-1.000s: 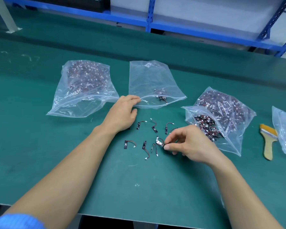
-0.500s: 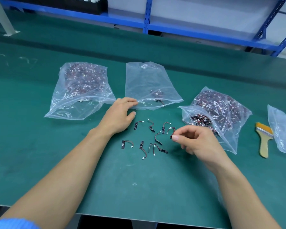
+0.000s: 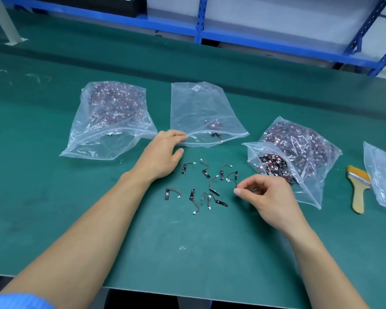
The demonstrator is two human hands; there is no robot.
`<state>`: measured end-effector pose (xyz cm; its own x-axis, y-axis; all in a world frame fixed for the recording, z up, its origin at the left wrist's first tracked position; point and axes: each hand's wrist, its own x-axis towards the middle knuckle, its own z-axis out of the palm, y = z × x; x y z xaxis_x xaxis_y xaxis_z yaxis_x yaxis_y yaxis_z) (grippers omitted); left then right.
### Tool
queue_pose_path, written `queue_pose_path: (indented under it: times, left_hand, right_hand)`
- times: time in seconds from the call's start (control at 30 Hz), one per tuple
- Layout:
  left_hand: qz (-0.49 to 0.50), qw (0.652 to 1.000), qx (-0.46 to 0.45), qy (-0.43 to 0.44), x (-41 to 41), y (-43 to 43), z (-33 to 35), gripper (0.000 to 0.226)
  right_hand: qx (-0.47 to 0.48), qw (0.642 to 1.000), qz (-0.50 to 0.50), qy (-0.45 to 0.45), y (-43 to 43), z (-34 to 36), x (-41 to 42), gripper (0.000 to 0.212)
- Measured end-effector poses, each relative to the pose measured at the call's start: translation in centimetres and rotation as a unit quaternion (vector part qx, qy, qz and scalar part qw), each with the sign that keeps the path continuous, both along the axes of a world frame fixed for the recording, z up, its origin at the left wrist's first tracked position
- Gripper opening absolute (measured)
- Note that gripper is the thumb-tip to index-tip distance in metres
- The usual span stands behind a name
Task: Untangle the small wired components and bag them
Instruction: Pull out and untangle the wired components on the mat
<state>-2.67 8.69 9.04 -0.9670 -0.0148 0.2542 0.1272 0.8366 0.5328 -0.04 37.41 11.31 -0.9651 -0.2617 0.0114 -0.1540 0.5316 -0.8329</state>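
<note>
Several small wired components (image 3: 214, 188), black strips with red-black leads and white plugs, lie spread singly on the green mat. My left hand (image 3: 161, 157) rests with its fingertips on the near lip of the middle clear bag (image 3: 201, 108), which holds a few components near its mouth. My right hand (image 3: 270, 197) hovers just right of the loose pieces with its fingers loosely curled. Its index fingertip is close to one component's lead, and I see nothing held in it.
A full clear bag (image 3: 112, 112) lies at the left and another full, open-mouthed bag (image 3: 299, 148) at the right. A yellow-bristled wooden brush (image 3: 358, 190) and one more clear bag (image 3: 383, 175) lie far right. Blue shelving (image 3: 198, 25) stands behind the table.
One second ago my right hand pinched a component among the loose pieces. It let go and has drawn back slightly to the right. My left hand has stayed on the bag's lip.
</note>
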Motion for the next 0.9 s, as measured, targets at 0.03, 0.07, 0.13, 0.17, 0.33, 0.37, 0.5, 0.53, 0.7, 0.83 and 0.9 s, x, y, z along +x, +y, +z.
queue_pose_path:
  times: [0.03,0.07,0.13,0.17,0.33,0.37,0.5,0.53,0.7,0.83,0.9]
  left_hand:
    - [0.001,1.0,0.001,0.002,0.0,0.0,0.0,0.042]
    - [0.003,1.0,0.003,0.004,0.0,0.0,0.1,0.042]
    - [0.004,1.0,0.009,0.011,-0.1,0.1,0.1,0.044]
    - [0.003,1.0,0.011,0.016,0.0,0.1,0.1,0.044]
    - [0.004,0.999,0.025,0.045,0.0,0.2,0.2,0.047]
    - [0.004,0.998,0.026,0.049,0.0,0.2,0.3,0.047]
    - [0.005,0.998,0.029,0.049,0.0,0.3,0.4,0.047]
    - [0.004,0.998,0.028,0.048,0.0,0.3,0.4,0.047]
    - [-0.003,0.999,0.021,0.037,-0.1,0.0,0.3,0.045]
    - [-0.011,1.0,0.017,0.02,0.0,0.0,0.0,0.042]
    - [-0.012,1.0,0.016,0.016,0.0,-0.1,-0.1,0.041]
  right_hand:
    - [-0.004,1.0,0.004,0.003,-0.3,0.2,-0.2,0.016]
    - [-0.004,1.0,0.008,0.011,-0.7,0.5,-0.4,0.015]
    - [-0.01,0.999,0.01,0.032,-2.0,1.1,-1.2,0.015]
    - [-0.016,0.999,0.006,0.042,-2.8,1.5,-1.8,0.014]
    - [0.029,0.997,-0.013,0.076,-7.8,2.4,-6.3,0.013]
    - [0.036,0.997,-0.02,0.068,-8.7,2.4,-7.4,0.011]
    - [0.086,0.995,-0.032,0.036,-10.0,2.2,-9.5,0.035]
    - [0.107,0.993,-0.034,0.047,-9.7,2.1,-9.5,0.039]
    - [0.098,0.991,-0.014,0.094,-6.5,2.6,-7.2,0.014]
    - [0.149,0.983,0.059,0.091,-4.1,3.0,-3.8,0.01]
    - [0.194,0.974,0.093,0.077,-3.7,2.9,-2.3,0.008]
